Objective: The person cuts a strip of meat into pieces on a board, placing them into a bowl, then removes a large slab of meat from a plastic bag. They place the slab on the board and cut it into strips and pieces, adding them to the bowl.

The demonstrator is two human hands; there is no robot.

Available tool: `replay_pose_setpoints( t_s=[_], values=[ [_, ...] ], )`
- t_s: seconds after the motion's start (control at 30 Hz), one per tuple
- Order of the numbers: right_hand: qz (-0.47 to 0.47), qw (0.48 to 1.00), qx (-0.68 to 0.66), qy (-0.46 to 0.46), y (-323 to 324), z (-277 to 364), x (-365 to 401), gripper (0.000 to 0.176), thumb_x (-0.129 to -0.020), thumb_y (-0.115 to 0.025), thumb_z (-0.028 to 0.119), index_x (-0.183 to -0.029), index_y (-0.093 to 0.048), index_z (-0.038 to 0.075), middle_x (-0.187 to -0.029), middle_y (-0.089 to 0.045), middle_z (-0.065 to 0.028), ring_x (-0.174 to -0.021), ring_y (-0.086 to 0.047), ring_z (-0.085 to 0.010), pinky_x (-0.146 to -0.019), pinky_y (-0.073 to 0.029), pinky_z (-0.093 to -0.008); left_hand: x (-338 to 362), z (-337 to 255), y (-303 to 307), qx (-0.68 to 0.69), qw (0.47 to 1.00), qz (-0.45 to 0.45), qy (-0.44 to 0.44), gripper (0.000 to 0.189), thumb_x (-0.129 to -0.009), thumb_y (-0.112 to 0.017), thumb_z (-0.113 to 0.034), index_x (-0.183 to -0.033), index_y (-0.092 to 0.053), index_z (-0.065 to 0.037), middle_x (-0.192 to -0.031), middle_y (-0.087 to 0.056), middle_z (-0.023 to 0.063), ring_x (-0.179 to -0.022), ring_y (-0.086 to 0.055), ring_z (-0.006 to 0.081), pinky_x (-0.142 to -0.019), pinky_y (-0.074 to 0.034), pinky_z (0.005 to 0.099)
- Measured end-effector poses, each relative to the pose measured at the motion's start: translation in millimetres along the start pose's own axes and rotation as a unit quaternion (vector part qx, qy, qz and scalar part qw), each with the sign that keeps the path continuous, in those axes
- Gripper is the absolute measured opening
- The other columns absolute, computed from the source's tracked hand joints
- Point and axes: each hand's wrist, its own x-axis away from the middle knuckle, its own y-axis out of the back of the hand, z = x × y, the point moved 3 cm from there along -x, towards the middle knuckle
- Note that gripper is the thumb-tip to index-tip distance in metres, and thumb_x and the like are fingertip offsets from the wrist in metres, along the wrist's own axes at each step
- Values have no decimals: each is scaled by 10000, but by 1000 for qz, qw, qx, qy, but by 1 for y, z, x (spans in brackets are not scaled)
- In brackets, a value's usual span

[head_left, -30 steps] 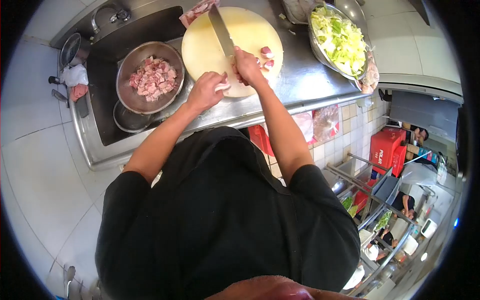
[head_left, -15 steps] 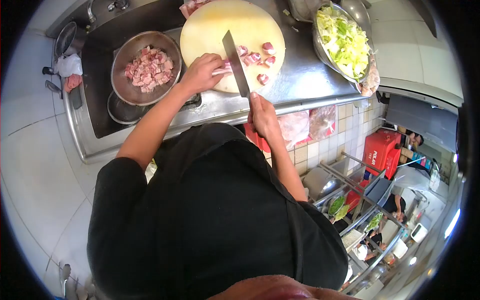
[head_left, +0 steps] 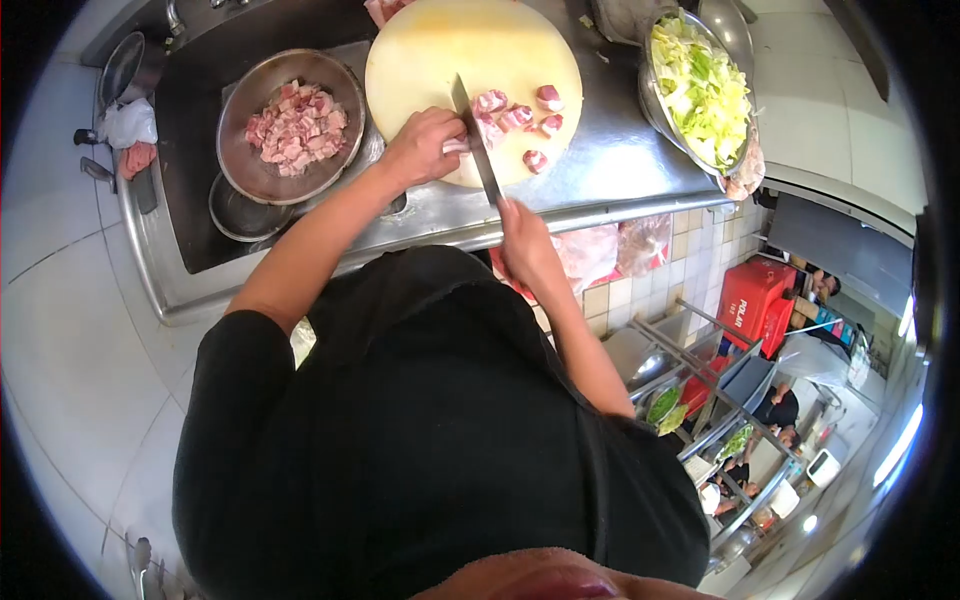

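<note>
A round pale cutting board (head_left: pixel 450 60) lies on the metal counter. On its lower left part, my left hand (head_left: pixel 425 148) presses a strip of raw meat (head_left: pixel 456 145), fingers curled against it. The handle of a cleaver (head_left: pixel 478 145) is wrapped in my right hand (head_left: pixel 528 240) at the board's near edge. Its blade stands close beside my left fingertips, at the meat. Several cut meat chunks (head_left: pixel 516 117) sit to the right of the blade. A metal bowl (head_left: pixel 228 130) to the left holds many diced meat pieces (head_left: pixel 298 130).
A bowl of chopped greens (head_left: pixel 700 95) stands at the right of the counter (head_left: pixel 630 150). The sink (head_left: pixel 195 170) lies under the meat bowl. Bagged items (head_left: pixel 585 255) sit below the counter edge. Shelving (head_left: pixel 700 370), a red cooler (head_left: pixel 757 300) and other people are at lower right.
The cleaver's blade has turned more edge-on and sits lower against the meat. The board and bowls appear slightly shifted in view. Both hands keep their grips.
</note>
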Motion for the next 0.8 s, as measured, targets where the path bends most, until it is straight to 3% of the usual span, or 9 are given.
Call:
replay_pose_setpoints(
  t_s=[0.03, 0.07, 0.13, 0.2, 0.3, 0.4, 0.47, 0.57, 0.8],
  values=[
    [-36, 996, 41, 66, -12, -1, -26, 546, -1121, -352, 402, -1201, -626, -64, -929, -684, -345, -923, -670, -520, -838, -515, -543, 0, -2, -3, 14, 1000, 4, -9, 297, -709, -738, -88, -983, -656, -9, -988, -661, 152, -983, -633, 368, -886, -511, 458],
    [-22, 999, 9, 44, -14, 17, -51, 536, -1116, -333, 376, -1187, -632, -63, -1108, -640, -393, -1116, -564, -581, -963, -458, -576, 3, -1, -7, 22, 1000, -1, -8, 291, -706, -740, -98, -972, -650, -24, -983, -658, 143, -976, -632, 364, -877, -509, 460],
    [-41, 997, -34, 56, -13, 36, -96, 583, -1108, -354, 414, -1079, -679, -70, -1034, -666, -375, -1060, -615, -560, -935, -488, -553, 4, 3, -7, 31, 999, -12, -15, 280, -700, -743, -118, -952, -638, -53, -973, -652, 124, -961, -632, 356, -858, -505, 464],
    [-28, 995, -81, 54, -11, 43, -124, 601, -1108, -356, 433, -1008, -685, -59, -843, -686, -282, -754, -697, -413, -729, -553, -488, 2, -1, 1, 29, 1000, 8, -8, 266, -725, -750, -99, -968, -657, -40, -1023, -666, 132, -1019, -639, 359, -892, -512, 461],
    [5, 992, -127, -6, 1, 63, -122, 588, -1112, -358, 467, -993, -644, -32, -658, -607, -124, -481, -599, -207, -508, -519, -388, 15, -7, 10, 26, 1000, -6, -1, 296, -764, -762, -82, -1041, -678, -17, -1133, -656, 164, -1083, -646, 367, -959, -512, 462],
    [2, 987, -154, 40, 8, 58, -91, 563, -1114, -362, 495, -906, -564, 12, -574, -536, -81, -403, -518, -183, -395, -429, -350, 28, -10, 24, 24, 999, -45, 2, 329, -810, -768, -80, -1120, -689, -1, -1268, -627, 193, -1151, -644, 368, -1020, -503, 451],
    [5, 990, -141, 17, 10, 50, -57, 542, -1120, -364, 475, -884, -547, 23, -570, -521, -72, -411, -509, -176, -413, -422, -344, 30, -6, 26, 20, 999, -28, 17, 329, -825, -770, -84, -1135, -693, -6, -1321, -598, 195, -1184, -633, 360, -1044, -494, 444],
    [8, 989, -148, -14, 6, 32, -19, 558, -1118, -385, 472, -967, -608, -16, -588, -548, -86, -470, -546, -185, -494, -458, -362, 24, -13, 29, 98, 989, -40, 99, 336, -767, -765, -42, -1091, -688, -3, -1208, -634, 192, -1174, -615, 375, -1041, -493, 465],
    [39, 988, -135, -70, 17, 26, 0, 562, -1117, -420, 474, -1066, -666, -29, -585, -533, -82, -515, -551, -163, -548, -468, -377, 22, -2, 33, -39, 998, -19, 51, 291, -755, -742, -76, -1040, -699, -38, -1089, -668, 118, -1073, -631, 338, -955, -512, 432]
  ],
)
